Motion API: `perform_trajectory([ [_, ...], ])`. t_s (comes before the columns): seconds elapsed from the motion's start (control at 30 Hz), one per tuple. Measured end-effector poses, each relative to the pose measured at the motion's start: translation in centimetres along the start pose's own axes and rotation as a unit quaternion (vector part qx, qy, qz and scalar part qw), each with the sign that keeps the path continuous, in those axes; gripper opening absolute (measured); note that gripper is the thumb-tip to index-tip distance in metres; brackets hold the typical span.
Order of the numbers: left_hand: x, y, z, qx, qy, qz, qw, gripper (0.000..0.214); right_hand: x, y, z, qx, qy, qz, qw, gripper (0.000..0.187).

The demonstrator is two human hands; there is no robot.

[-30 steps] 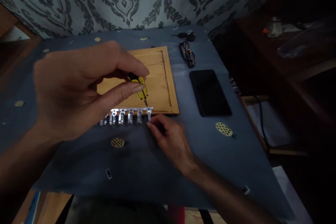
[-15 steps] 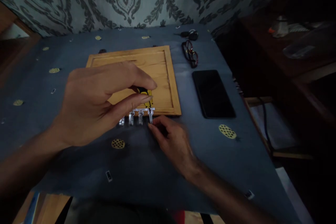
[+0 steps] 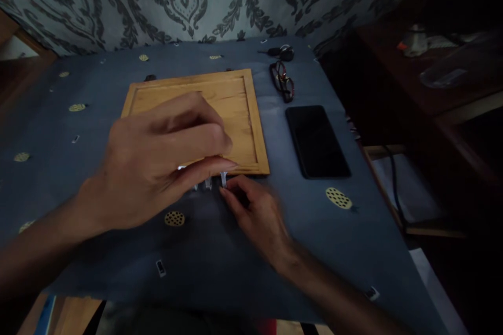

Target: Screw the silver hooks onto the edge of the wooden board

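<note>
My left hand point(image 3: 157, 159) is closed over the front edge of a framed wooden board point(image 3: 238, 110), thumb and fingers pressed together. They cover the small yellow-and-black screwdriver that showed in their grip a moment ago. Below them, a silvery metal hook rail point(image 3: 223, 180) lies along the board's near edge, its several hooks hanging towards me and partly hidden by the thumb. With thumb and forefinger, my right hand point(image 3: 261, 217) pinches the rightmost hook at its lower end.
A black phone point(image 3: 317, 141) lies right of the board. Beyond it are eyeglasses point(image 3: 282, 81) and a key with a dark fob point(image 3: 286, 53). A blue patterned cloth point(image 3: 118, 267) covers the table, with a patterned curtain point(image 3: 220, 0) behind it.
My left hand has rolled over, so its fingers now hide the screwdriver and more of the hook rail. My right hand keeps its hold; the whole view has shifted slightly.
</note>
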State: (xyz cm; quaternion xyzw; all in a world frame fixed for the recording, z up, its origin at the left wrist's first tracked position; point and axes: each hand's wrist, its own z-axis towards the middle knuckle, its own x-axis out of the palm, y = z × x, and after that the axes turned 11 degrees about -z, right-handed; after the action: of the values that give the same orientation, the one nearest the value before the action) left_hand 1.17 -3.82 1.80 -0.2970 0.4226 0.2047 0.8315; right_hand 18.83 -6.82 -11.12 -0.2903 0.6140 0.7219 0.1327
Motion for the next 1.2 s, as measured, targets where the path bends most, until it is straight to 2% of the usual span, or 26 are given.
perform_trajectory([
  [0.1, 0.5, 0.0, -0.3, -0.020, -0.028, 0.015, 0.999, 0.001, 0.0, 0.1, -0.1, 0.009, 0.005, 0.001, 1.000, 0.011],
  [0.17, 0.8, 0.0, -0.4, -0.050, -0.041, -0.014, 0.998, 0.008, 0.0, 0.1, -0.1, 0.010, 0.008, -0.004, 1.000, 0.011],
  [0.27, 1.2, 0.1, -0.4, -0.099, -0.044, -0.077, 0.991, 0.013, -0.1, 0.1, 0.0, 0.003, 0.014, -0.019, 1.000, 0.012],
  [0.33, 1.4, 0.2, -0.3, -0.104, -0.029, -0.084, 0.991, 0.009, -0.2, 0.0, 0.0, 0.002, 0.018, -0.028, 0.999, 0.012],
  [0.47, 1.7, 0.5, -0.1, -0.081, 0.008, -0.046, 0.996, 0.014, -0.2, 0.0, 0.0, -0.010, 0.012, -0.029, 0.999, 0.012],
  [0.77, 1.1, 0.0, 0.4, -0.010, -0.018, 0.066, 0.998, 0.024, -0.2, 0.1, -0.1, 0.000, 0.008, -0.019, 1.000, 0.011],
  [0.83, 1.0, -0.2, 0.4, -0.032, -0.018, 0.056, 0.998, 0.026, -0.2, 0.1, 0.0, 0.000, 0.010, -0.020, 1.000, 0.011],
  [0.93, 1.1, -0.3, 0.2, -0.109, -0.039, 0.001, 0.993, 0.026, -0.2, 0.1, 0.0, -0.001, 0.009, -0.025, 1.000, 0.010],
  [1.03, 1.0, -0.3, -0.1, -0.158, -0.030, -0.030, 0.986, 0.018, -0.3, 0.1, 0.0, 0.004, 0.019, -0.024, 1.000, 0.011],
  [1.2, 0.7, -0.2, -0.3, -0.142, -0.005, -0.037, 0.989, 0.015, -0.3, 0.1, 0.0, 0.007, 0.017, -0.020, 1.000, 0.012],
])
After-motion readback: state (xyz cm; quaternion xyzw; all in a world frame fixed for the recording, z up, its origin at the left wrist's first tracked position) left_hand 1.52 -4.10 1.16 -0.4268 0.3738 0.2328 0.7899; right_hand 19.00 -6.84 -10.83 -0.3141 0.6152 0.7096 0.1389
